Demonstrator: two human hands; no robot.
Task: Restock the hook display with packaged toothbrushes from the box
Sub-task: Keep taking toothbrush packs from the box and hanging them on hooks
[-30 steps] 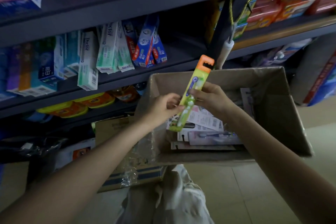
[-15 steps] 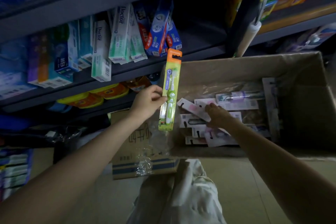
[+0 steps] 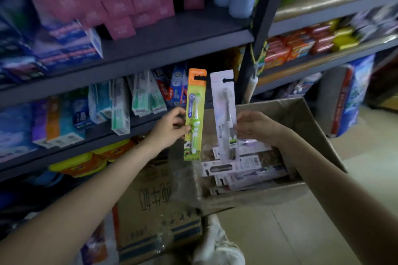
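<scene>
the left hand (image 3: 170,129) pinches a green toothbrush pack (image 3: 195,114) at its left edge, thumb in front and fingers curled behind, about halfway down the card. the right hand (image 3: 256,127) pinches a pale toothbrush pack (image 3: 225,114) at its right edge, low on the card, fingers bent round the back. both packs stand upright, side by side but apart, held above the near left part of the cardboard box (image 3: 301,118), with their hang slots at the top. more packs (image 3: 243,168) lie flat in a loose heap inside the box. behind, the shelf (image 3: 172,43) holds rows of boxed toothpaste; the hook display itself is not visible in this view.

these packs look light and thin: a stiff card back with a clear plastic blister over the brush. they should bend a little if squeezed hard, and the plastic front is likely slick, so an edge pinch on the card is the safer hold. taking hold at mid or lower card leaves the slot at the top free to slide onto a hook. the slot is probably the weak spot and could tear if tugged sideways.
</scene>
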